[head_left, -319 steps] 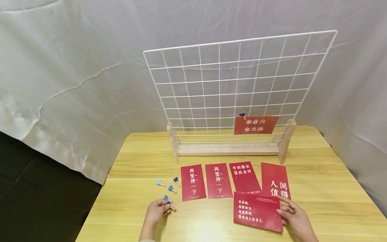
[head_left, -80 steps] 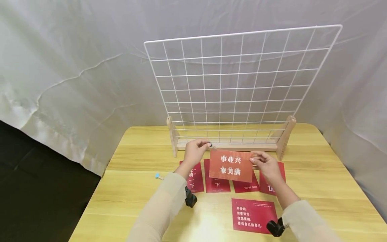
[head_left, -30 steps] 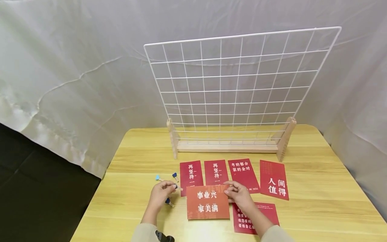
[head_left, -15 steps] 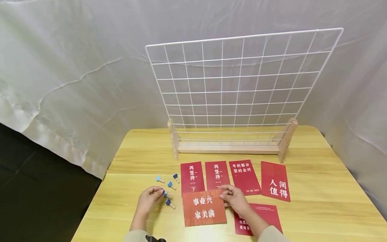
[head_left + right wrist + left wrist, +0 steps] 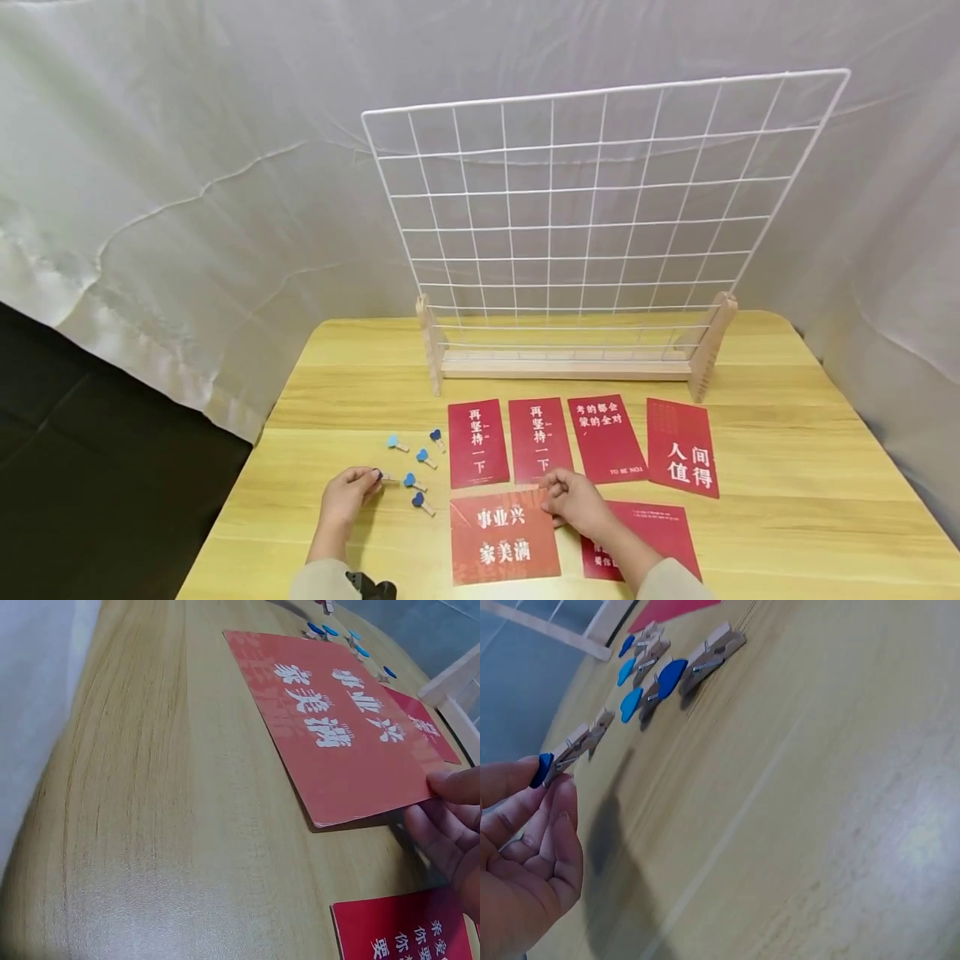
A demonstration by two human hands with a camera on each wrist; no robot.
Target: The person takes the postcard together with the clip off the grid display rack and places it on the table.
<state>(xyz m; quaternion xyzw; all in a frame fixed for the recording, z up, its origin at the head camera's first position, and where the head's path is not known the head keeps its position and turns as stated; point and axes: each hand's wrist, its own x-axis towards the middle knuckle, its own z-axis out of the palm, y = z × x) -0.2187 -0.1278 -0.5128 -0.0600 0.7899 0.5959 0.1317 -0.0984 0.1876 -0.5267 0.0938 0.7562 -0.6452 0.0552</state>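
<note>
My left hand (image 5: 371, 477) pinches a small wooden clip with a blue heart (image 5: 555, 761) just above the table, left of several loose blue-heart clips (image 5: 412, 482). In the left wrist view those loose clips (image 5: 697, 666) lie in a line beyond my fingertips (image 5: 564, 796). My right hand (image 5: 553, 493) pinches the upper right corner of a red card with white characters (image 5: 504, 537), which lies nearly flat near the table's front edge. From the right wrist, the same card (image 5: 337, 727) shows with my thumb (image 5: 456, 784) on its corner.
A white wire grid (image 5: 592, 208) stands empty in a wooden base (image 5: 562, 367) at the back of the wooden table (image 5: 787, 467). Several red cards (image 5: 606, 437) lie in a row before it, and another red card (image 5: 663, 533) lies under my right forearm. White cloth hangs behind.
The red card, earlier unclipped from the grid, has come down toward the front edge and lies nearly flat. My left hand has drawn back left from the loose clips with one clip.
</note>
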